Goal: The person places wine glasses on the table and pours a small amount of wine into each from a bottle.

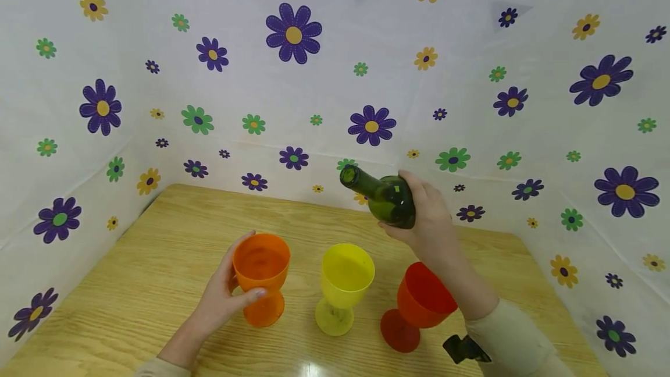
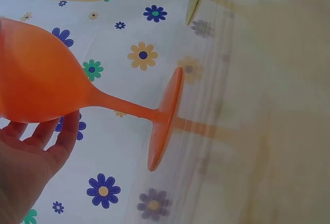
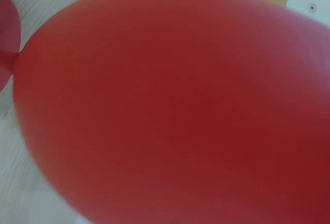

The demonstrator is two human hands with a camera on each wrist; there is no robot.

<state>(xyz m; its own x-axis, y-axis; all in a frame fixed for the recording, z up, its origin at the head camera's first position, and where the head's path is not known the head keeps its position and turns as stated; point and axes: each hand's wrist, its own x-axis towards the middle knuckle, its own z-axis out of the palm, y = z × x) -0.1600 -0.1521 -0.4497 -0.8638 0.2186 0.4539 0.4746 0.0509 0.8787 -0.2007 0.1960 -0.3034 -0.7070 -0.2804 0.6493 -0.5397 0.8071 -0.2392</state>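
Observation:
My left hand (image 1: 225, 295) holds an orange plastic goblet (image 1: 264, 263) by its bowl, fingers round the far side and thumb across the front. In the left wrist view the goblet's foot (image 2: 166, 121) stands upright on the table. A green glass bottle (image 1: 392, 202) is gripped in my right hand (image 1: 431, 226), raised and tilted with its mouth to the left. Below the bottle's neck stands a yellow goblet (image 1: 345, 275), apart from the orange one. Beneath my right forearm is a red goblet (image 1: 424, 301), partly hidden; its bowl (image 3: 170, 105) fills most of the right wrist view.
The wooden table (image 1: 173, 237) has a glossy top. White cloth with printed flowers (image 1: 324, 92) hangs behind the table and along both sides. A dark strap piece (image 1: 466, 349) sits by the right sleeve.

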